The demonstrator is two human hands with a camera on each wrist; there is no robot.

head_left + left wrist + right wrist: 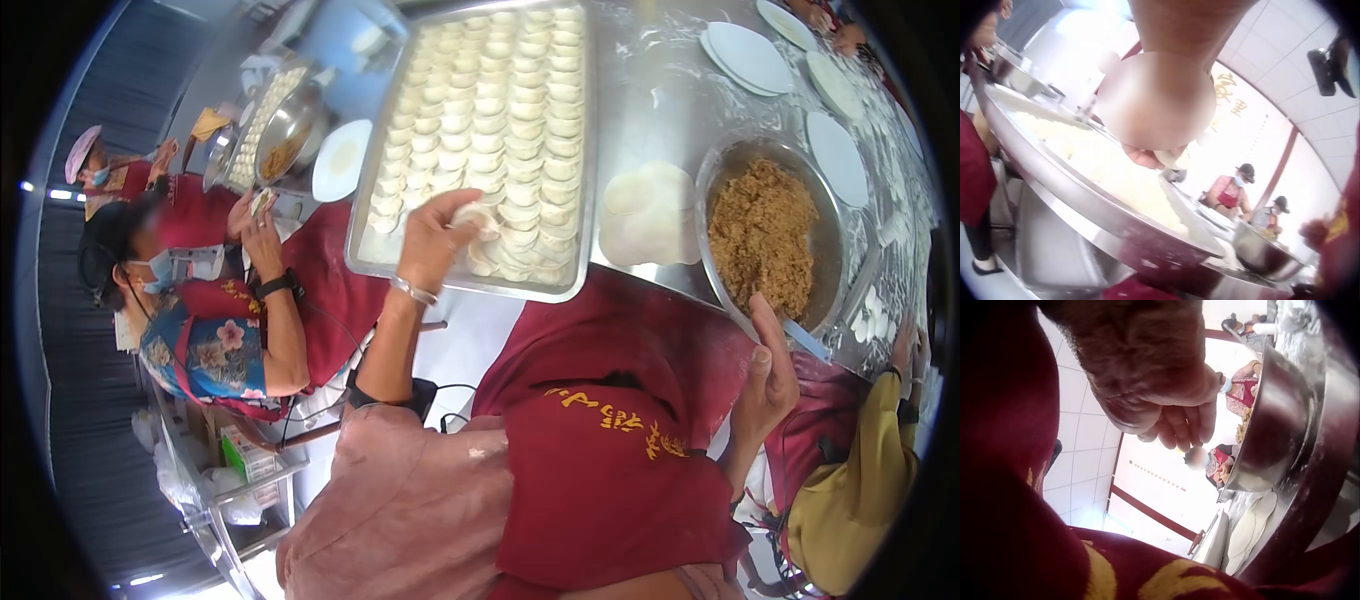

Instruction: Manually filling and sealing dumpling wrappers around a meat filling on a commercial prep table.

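In the head view the left hand point(440, 240) pinches a folded dumpling point(476, 218) over the near part of a metal tray point(470, 288) lined with rows of dumplings point(490, 110). The left wrist view shows the same pale dumpling point(1174, 159) between the fingertips of the left hand point(1154, 112), above the tray's rim. At the near edge of a steel bowl point(706, 240) of brown filling point(762, 235), the right hand point(770, 375) is raised with its fingers fairly straight and holds nothing. Its fingers hang loosely in the right wrist view, where the right hand point(1147, 381) is beside the bowl point(1275, 419).
Flat dough wrappers point(650, 215) lie between tray and bowl. White plates point(745, 55) stand on the floury table's far right. At the left, a masked person point(200, 310) handles a dumpling near another bowl point(290, 135) and a white plate point(341, 160). Another person sits at the right.
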